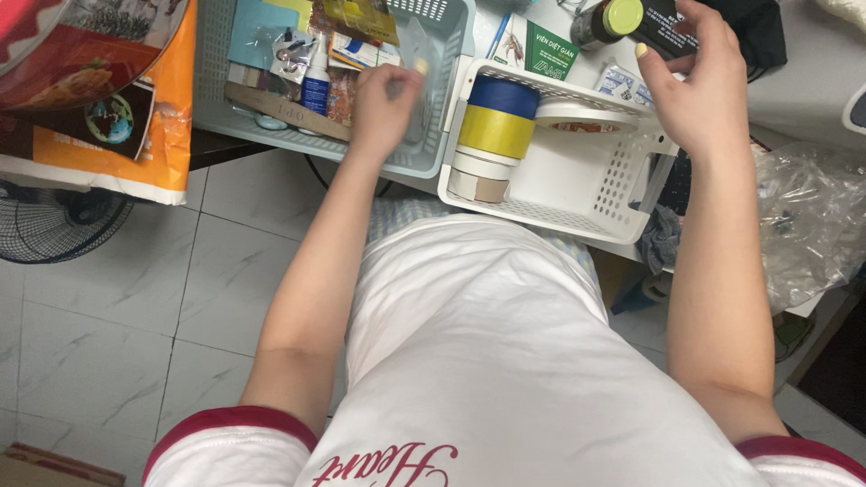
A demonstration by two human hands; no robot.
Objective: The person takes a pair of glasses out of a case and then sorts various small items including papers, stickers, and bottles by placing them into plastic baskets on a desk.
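Note:
My left hand [383,104] reaches into the pale blue basket [446,54], its fingers curled around a thin, clear, blurred item I cannot make out. My right hand [690,86] is up at the far right, gripping a black flat box [663,25] beside a dark jar with a yellow-green lid [612,18]. Between the hands stands a white perforated basket [622,171] holding a stack of tape rolls: blue [505,93], yellow [496,131], then beige [478,180].
The blue basket holds a small spray bottle [316,81], cards and packets. A green and white box [541,50] lies behind the white basket. An orange bag [135,135] and a floor fan [54,221] are at left, crumpled clear plastic [812,216] at right.

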